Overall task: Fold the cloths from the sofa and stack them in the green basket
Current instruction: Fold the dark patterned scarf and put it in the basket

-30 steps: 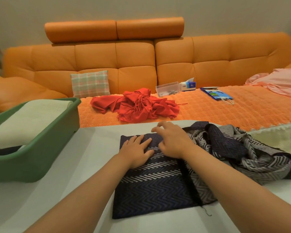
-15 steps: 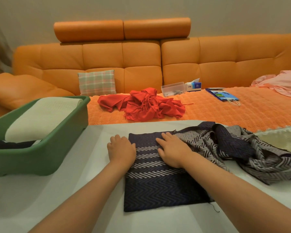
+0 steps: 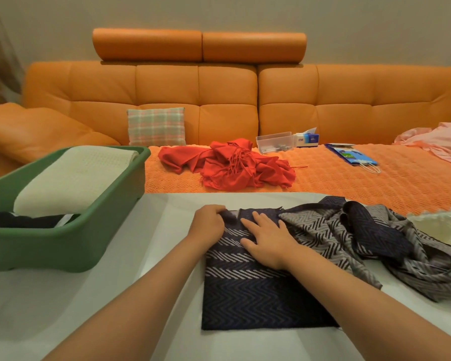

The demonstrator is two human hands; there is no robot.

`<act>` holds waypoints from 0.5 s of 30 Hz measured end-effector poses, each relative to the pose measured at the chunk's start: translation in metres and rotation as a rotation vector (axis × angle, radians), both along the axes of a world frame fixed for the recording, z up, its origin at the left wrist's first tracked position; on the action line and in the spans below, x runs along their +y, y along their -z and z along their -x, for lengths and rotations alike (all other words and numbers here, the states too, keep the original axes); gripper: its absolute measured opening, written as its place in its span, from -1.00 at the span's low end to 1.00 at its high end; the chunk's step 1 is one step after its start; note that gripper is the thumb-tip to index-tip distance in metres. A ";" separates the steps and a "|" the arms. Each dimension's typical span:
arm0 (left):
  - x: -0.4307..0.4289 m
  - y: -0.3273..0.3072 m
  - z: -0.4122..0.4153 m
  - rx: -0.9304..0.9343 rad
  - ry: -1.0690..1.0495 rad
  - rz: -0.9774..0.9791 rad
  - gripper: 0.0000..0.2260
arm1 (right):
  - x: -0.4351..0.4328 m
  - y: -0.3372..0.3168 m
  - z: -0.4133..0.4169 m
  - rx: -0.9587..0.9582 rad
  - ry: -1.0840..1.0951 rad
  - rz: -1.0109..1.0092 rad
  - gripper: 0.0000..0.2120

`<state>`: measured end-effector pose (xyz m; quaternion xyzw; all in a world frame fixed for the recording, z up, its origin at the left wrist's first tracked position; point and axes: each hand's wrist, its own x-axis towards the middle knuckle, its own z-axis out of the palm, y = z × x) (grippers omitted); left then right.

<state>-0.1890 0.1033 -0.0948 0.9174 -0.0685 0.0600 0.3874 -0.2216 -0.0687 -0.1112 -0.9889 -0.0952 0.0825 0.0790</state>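
Head view: the navy chevron cloth (image 3: 248, 295) lies flat mid-worktop (image 3: 89, 308), its rest bunched rightward — left hand (image 3: 208, 225) pinching its far left corner, right hand (image 3: 268, 241) pressing it, fingers straight — green basket (image 3: 63, 246) at the left edge.

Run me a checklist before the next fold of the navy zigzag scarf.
1. Grip: left hand pinches the far corner of the scarf: ok.
2. Hold-down: right hand lies flat on it: ok.
3. Folded part flat on the table: ok.
4. Remainder straightened: not ok, bunched on the right.
5. Room in the green basket: cannot tell; a cream cloth already lies on top.
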 end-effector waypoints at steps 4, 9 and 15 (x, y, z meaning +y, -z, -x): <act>0.008 0.005 -0.003 -0.120 0.102 -0.019 -0.51 | 0.006 0.002 -0.004 -0.002 0.029 -0.001 -0.38; 0.040 0.011 -0.010 -0.190 0.108 -0.221 -0.72 | 0.027 0.002 -0.007 -0.008 0.009 -0.024 -0.36; 0.111 0.010 -0.015 -0.072 -0.125 -0.736 -0.65 | 0.093 0.004 -0.013 0.020 -0.085 -0.015 -0.36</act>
